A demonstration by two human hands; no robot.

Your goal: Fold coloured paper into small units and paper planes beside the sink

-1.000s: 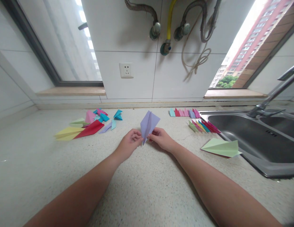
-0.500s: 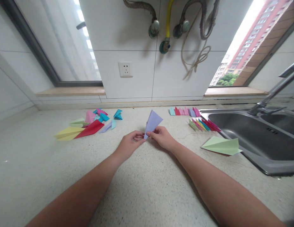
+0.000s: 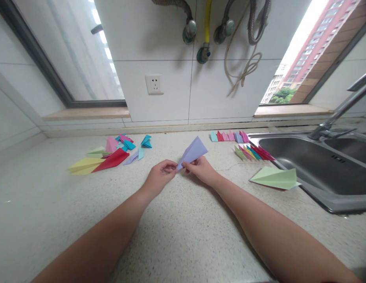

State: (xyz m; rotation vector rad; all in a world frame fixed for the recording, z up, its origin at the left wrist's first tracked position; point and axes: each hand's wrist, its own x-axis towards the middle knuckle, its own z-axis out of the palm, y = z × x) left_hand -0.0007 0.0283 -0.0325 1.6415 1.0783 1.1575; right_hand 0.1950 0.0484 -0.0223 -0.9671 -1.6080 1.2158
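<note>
A folded piece of lavender paper [image 3: 193, 151], shaped like a narrow paper plane, is held over the middle of the counter with its wide end pointing up and right. My right hand [image 3: 200, 169] pinches its lower part between thumb and fingers. At its narrow tip, my left hand [image 3: 161, 175] is closed with thumb and fingertips on the paper. Left of my hands lie loose folded papers: a red one [image 3: 112, 161], a yellow one [image 3: 85, 166], and a blue one [image 3: 146, 141]. The undersides of the held paper are hidden.
On the right, a row of small folded papers [image 3: 229, 136] lies near the wall, with a second row [image 3: 253, 153] in front. A light green paper plane [image 3: 275, 177] lies beside the steel sink [image 3: 342, 203]. A faucet [image 3: 324, 127] rises behind the sink.
The lavender paper has tilted further to the right, its wide end swinging right and its tip shifting left. Both hands keep their hold. The view has shifted slightly.
</note>
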